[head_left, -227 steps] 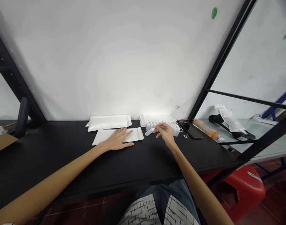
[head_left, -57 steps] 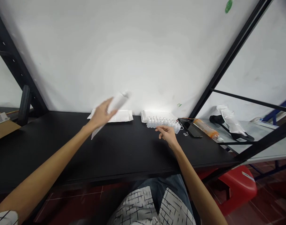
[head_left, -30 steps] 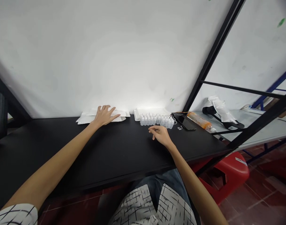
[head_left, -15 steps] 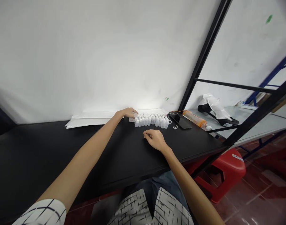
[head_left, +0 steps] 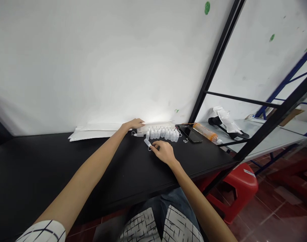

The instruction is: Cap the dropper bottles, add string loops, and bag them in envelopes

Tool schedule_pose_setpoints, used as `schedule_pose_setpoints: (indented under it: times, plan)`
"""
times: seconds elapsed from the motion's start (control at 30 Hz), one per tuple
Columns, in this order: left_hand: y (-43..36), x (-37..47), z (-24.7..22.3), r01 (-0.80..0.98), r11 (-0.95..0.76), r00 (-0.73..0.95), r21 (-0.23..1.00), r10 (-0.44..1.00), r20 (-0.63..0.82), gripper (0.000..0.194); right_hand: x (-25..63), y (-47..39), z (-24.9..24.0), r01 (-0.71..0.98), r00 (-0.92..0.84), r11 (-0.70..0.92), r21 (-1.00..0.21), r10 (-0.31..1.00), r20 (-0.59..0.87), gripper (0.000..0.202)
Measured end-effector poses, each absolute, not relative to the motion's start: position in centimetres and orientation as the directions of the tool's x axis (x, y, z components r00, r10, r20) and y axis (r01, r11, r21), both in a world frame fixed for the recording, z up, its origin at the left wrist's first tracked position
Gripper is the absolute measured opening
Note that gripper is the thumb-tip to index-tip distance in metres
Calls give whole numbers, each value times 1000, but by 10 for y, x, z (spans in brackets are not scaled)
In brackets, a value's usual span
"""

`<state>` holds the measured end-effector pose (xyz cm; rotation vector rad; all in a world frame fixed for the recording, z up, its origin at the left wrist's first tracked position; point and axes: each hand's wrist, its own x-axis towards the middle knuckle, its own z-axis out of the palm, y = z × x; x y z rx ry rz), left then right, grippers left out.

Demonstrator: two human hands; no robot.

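My right hand [head_left: 163, 151] is over the black table [head_left: 123, 178], its thumb and fingers closed on one end of a small translucent plastic bottle [head_left: 147, 142] with a thin loop by its cap. A little beyond it, several similar bottles [head_left: 162, 134] stand upright in a tight group with white caps. My left hand [head_left: 134, 123] reaches to the wall side, fingertips pinched at the left end of a clear plastic tray [head_left: 157, 126] behind the group. Another small bottle [head_left: 138, 135] lies on its side just below the left hand.
White sheets [head_left: 93, 130] lie along the wall at left. Right of the bottles are a thin white loop [head_left: 185, 140], a black phone [head_left: 191, 134] and an orange-labelled bottle [head_left: 206, 131]. A black metal frame [head_left: 216, 67] rises at right, above a red stool [head_left: 240, 181].
My right hand, which showed no bottle before, now holds a small one. A bottle lying by my left hand has come into sight. The view has shifted slightly.
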<state>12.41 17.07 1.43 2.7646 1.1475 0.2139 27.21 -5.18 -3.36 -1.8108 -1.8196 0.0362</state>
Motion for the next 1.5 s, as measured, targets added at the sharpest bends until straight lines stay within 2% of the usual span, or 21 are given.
schedule_pose_setpoints:
  times: [0.13,0.23,0.4,0.47,0.53,0.63,0.73,0.8,0.9,1.0,1.1,1.17,1.23,1.3,1.4,1.5]
  plan:
    - [159,127,19,761,-642,608,93,755,245,38,260,-38,-36,968,100,-13,-250,936,338,34]
    - [145,119,35,812,-582,529,40,764,370,43,252,-29,-38,985,85,-34,-170,950,301,27]
    - [115,64,68,848,-530,457,-18,712,533,43,258,-32,-36,963,117,-31,-267,942,316,20]
    - [100,26,69,823,-565,454,-53,598,661,44,264,-37,-34,947,144,-35,-319,935,323,18]
    - [83,-18,60,790,-609,456,-68,510,730,45,269,-40,-32,933,163,-43,-358,935,315,17]
    - [54,-86,33,723,-686,540,-85,483,689,47,274,-42,-31,923,163,-38,-382,940,300,16]
    - [28,-135,6,704,-697,652,-135,560,511,52,276,-42,-32,922,138,-11,-387,942,304,14]
    - [17,-147,-5,715,-684,677,-145,626,387,62,276,-40,-33,921,129,0,-391,944,304,13]
    - [13,-125,-9,726,-683,668,-79,674,314,68,278,-36,-35,906,120,28,-422,940,320,15]
    - [18,-73,-11,731,-682,661,12,713,235,76,280,-31,-37,856,76,129,-501,927,368,20]
    - [24,-27,-21,738,-674,664,30,733,147,86,277,-26,-38,787,24,227,-574,918,396,26]
    - [24,-13,-31,732,-681,677,25,730,90,85,271,-24,-37,766,-16,271,-583,914,404,27]
    - [21,-12,-42,710,-704,700,2,706,103,74,263,-23,-35,768,-64,306,-563,911,407,25]
    - [17,-19,-48,672,-740,732,-27,658,178,66,254,-23,-34,774,-116,330,-541,913,391,25]
    - [13,-28,-49,624,-779,759,-61,585,287,63,245,-23,-31,781,-193,347,-519,925,328,27]
    - [11,-28,-47,612,-785,761,-91,554,336,64,243,-24,-28,789,-229,344,-508,933,276,27]
